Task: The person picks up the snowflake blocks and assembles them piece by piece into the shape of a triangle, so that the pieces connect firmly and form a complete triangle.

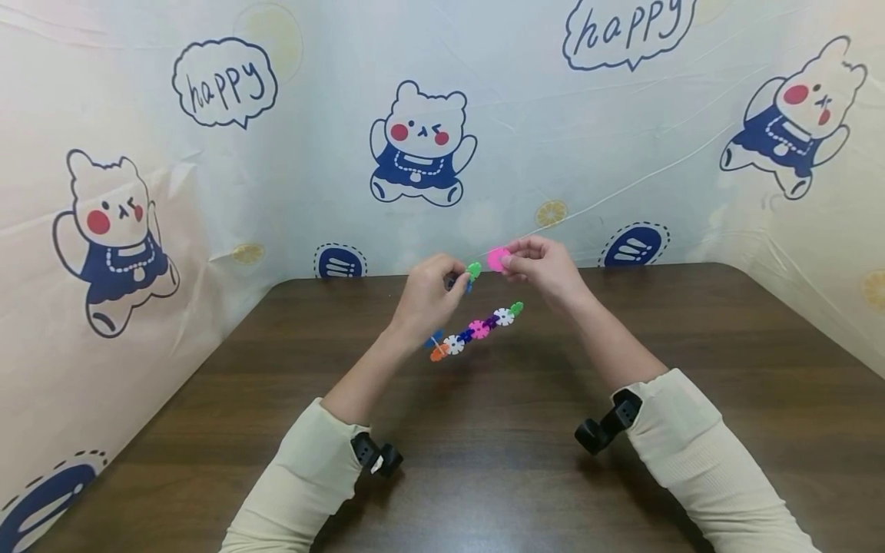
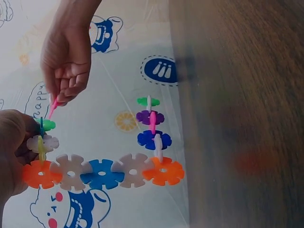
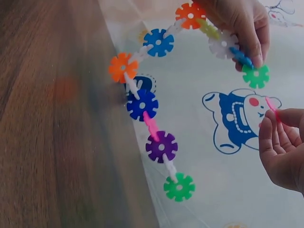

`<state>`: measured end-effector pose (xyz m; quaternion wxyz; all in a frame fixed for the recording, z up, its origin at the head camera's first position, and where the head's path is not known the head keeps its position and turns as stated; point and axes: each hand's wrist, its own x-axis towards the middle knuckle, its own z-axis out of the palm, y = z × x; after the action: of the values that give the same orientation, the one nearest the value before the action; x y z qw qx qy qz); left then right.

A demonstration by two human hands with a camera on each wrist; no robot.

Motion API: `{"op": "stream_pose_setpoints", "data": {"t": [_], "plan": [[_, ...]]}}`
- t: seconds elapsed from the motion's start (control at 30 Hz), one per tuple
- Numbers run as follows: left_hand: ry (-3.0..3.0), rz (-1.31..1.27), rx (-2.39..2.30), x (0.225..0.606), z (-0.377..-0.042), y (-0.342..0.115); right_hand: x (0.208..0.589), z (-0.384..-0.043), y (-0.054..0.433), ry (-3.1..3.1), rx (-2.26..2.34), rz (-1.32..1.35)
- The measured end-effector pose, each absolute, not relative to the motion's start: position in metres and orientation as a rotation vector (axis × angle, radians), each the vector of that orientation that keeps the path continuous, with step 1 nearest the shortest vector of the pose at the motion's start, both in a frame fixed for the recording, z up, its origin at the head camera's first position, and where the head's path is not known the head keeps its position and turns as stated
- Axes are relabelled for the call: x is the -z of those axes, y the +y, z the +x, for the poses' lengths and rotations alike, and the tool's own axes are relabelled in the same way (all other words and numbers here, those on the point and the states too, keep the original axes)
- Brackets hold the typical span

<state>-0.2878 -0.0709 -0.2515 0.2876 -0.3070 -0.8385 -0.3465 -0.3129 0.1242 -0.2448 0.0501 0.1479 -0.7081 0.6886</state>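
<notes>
My left hand [image 1: 425, 296] pinches one end of a U-shaped chain of notched plastic snowflake discs [image 3: 158, 137], slotted into each other at right angles. Its colours are orange, white, blue, pink, purple, yellow and green. A green disc [image 3: 250, 78] forms the end beside my left fingertips. The other end, also a green disc [image 3: 179, 195], hangs free in the air. Between thumb and fingers my right hand [image 1: 549, 269] holds a single pink disc [image 1: 496, 259], edge-on in the right wrist view. That pink disc is close to the green end disc, with a small gap in the head view.
Below both hands lies a brown wood-grain table [image 1: 484, 476]. A pale curtain [image 1: 512, 153] printed with cartoon bears hangs behind and along the sides. Black wrist cameras are strapped over both cream sleeves [image 1: 304, 461].
</notes>
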Motion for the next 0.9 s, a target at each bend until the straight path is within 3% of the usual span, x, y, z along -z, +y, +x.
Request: {"op": "stream_pose_setpoints", "data": {"t": [0.9], "plan": [[-2.148,-0.913,0.741,0.253,-0.287,-0.069,0.233,-0.303,0.116,-2.245,-1.997,0.519]]}}
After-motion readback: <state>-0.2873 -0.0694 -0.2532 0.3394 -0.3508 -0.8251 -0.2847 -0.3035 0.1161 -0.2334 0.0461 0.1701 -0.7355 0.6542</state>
